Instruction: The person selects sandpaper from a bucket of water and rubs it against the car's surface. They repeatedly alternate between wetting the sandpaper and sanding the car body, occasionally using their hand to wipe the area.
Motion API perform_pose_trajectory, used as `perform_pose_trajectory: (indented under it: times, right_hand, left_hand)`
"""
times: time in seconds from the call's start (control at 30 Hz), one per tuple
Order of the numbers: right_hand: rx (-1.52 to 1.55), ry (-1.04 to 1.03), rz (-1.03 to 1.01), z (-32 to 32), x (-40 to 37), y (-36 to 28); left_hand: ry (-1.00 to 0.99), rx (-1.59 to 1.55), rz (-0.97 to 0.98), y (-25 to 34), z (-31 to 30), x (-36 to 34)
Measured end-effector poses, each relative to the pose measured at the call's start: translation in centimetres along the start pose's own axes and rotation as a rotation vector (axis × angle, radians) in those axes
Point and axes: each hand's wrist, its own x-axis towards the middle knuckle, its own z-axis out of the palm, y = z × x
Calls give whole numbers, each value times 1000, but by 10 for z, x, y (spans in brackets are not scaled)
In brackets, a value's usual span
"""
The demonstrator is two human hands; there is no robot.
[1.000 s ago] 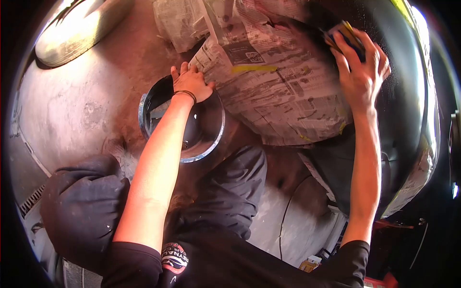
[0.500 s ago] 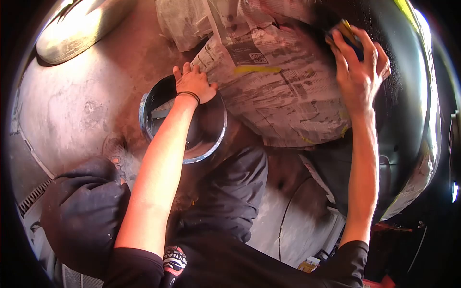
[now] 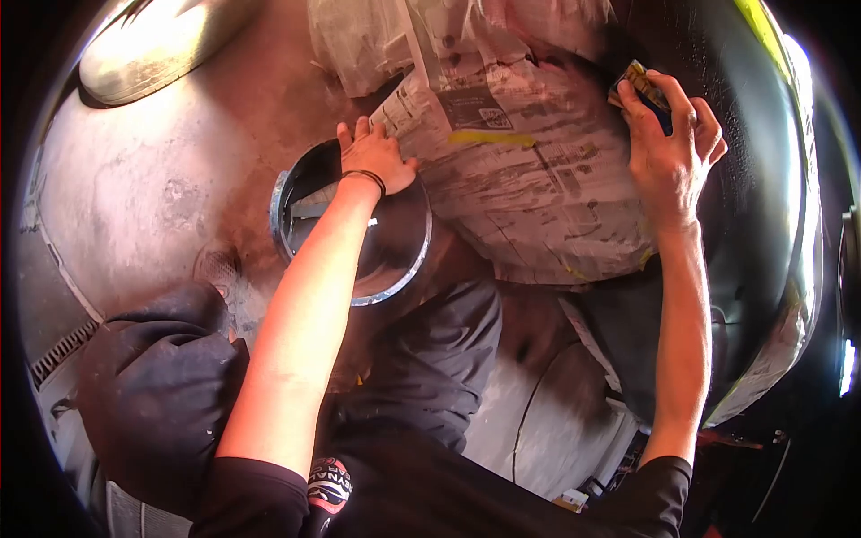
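My left hand (image 3: 377, 161) rests over the far rim of a dark round bucket (image 3: 395, 285), its fingers spread and a dark band round the wrist. Something flat and grey shows inside the bucket, partly behind my forearm. At the upper right my right hand (image 3: 673, 148) grips a small dark block with yellowish marks (image 3: 639, 85), thumb and fingers round its sides. The block is against or just over the dark, wet-looking car panel (image 3: 744, 179); contact cannot be made out. Masking newspaper (image 3: 538, 197) with a yellow tape strip (image 3: 491, 138) lies left of my right hand.
A tyre-like round object (image 3: 148, 54) lies at the upper left. My bent knees are below the bucket. A thin cable (image 3: 529, 403) runs over the floor, and a floor grate (image 3: 65, 351) shows at the left edge. Small items (image 3: 574, 498) lie at the bottom.
The block in my right hand has shifted slightly down and shows more sharply. My left hand stays on the bucket. The whole view has shifted a little.
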Motion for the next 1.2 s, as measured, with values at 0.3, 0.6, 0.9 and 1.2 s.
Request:
perform_pose_trajectory:
  times: [0.3,0.6,0.9,1.2]
  right_hand:
    - [-3,2,-35,-1,12,-1]
    - [-34,-71,-54,-13,17,6]
    - [9,-3,-40,-7,31,14]
    - [-26,-83,-14,-22,5,3]
  left_hand:
    - [-20,0,-25,-2,-18,5]
    - [-54,6,-29,7,-16,-6]
    - [-25,33,-1,3,-8,-5]
    - [-60,10,-7,5,-6,-6]
